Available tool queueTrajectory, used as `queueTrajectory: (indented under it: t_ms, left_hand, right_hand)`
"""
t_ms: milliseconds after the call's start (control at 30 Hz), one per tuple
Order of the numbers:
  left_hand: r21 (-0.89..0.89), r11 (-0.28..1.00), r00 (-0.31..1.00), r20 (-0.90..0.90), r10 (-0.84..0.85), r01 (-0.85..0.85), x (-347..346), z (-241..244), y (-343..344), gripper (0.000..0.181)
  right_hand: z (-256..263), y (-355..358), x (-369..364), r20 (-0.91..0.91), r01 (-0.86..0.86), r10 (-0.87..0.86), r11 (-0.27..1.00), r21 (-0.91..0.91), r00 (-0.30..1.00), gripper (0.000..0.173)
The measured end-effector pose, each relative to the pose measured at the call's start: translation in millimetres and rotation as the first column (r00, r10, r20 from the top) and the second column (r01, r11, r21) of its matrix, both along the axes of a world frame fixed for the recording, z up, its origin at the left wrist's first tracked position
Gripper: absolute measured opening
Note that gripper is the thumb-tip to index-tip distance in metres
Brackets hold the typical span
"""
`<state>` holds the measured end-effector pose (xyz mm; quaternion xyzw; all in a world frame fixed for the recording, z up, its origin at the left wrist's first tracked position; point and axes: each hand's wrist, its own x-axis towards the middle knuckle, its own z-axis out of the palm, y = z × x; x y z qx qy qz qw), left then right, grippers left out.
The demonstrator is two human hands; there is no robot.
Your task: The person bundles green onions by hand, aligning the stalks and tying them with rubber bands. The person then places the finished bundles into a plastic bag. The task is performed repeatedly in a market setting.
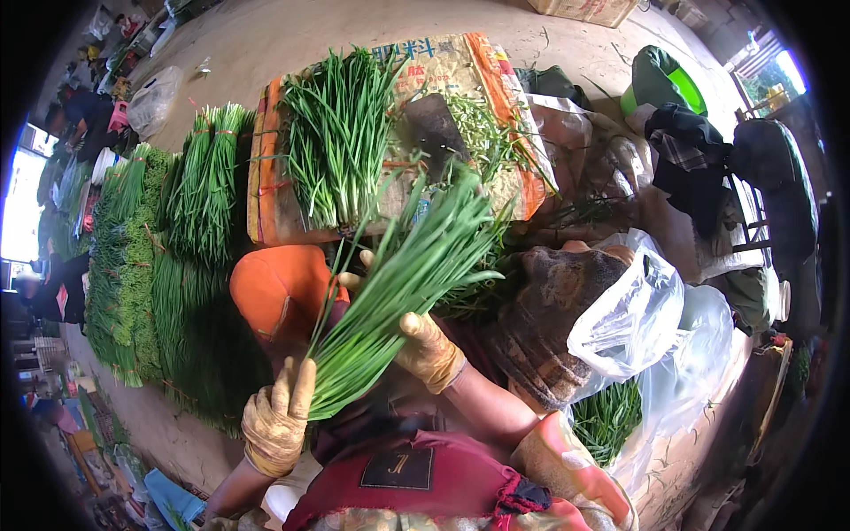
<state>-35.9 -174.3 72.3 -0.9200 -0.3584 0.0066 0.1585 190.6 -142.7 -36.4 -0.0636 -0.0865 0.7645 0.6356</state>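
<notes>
A loose bunch of long green garlic chives lies slantwise across the space before my lap, its far end blurred. My right hand, in a yellowish glove, grips it around the middle, thumb on the near side and fingertips showing beyond the leaves. My gloved left hand is against the near leaf end, fingers stretched upward; its thumb and palm are hidden. Ahead, an upright-lying pile of chives rests on a printed woven sack. Beside that pile are a dark flat slab and pale cut trimmings.
Banded chive bundles stand in rows at left. An orange cloth covers one knee, a brown patterned cloth the other. Clear plastic bags sit at right, near a green bucket and a draped chair. A person is far left.
</notes>
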Motion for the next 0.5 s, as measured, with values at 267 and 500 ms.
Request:
queueTrajectory:
  t_ms: [267, 500]
  left_hand:
    - [0.107, 0.972, 0.977, -0.06, -0.204, 0.21, 10, 21, 17, 0.059]
    - [-0.006, 0.998, 0.934, -0.353, -0.054, 0.055, -6, 17, 19, 0.067]
  right_hand:
    - [-22, -1, 10, -0.044, -0.04, 0.044, 0.995, 0.093, 0.998, 0.085]
    - [-47, -24, 11, 0.099, -0.197, 0.24, 0.927, -0.319, 0.966, 0.048]
